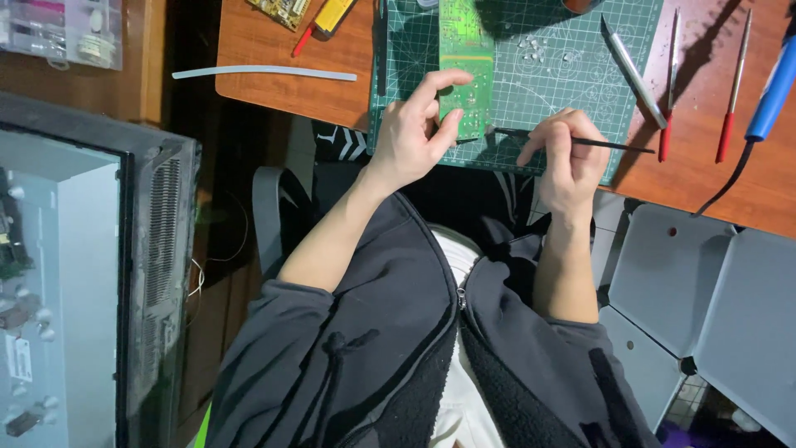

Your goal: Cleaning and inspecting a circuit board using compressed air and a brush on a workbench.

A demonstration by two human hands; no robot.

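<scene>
Two hands over green mat (564, 91) on counter (274, 41): left hand (414, 133) pinching circuit board (464, 70), right hand (568, 158) gripping thin black tool (597, 143).

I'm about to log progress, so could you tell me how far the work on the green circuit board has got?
Done: small loose parts lie on the cutting mat, apparently taken off. In hand: the left hand steadies the green circuit board while the right hand holds a thin black tool at its near edge. Left: cannot tell; soldering iron lies unused.

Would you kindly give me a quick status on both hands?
Left hand steadying green circuit board. Right hand gripping thin black tool. Nothing blocking.
</scene>
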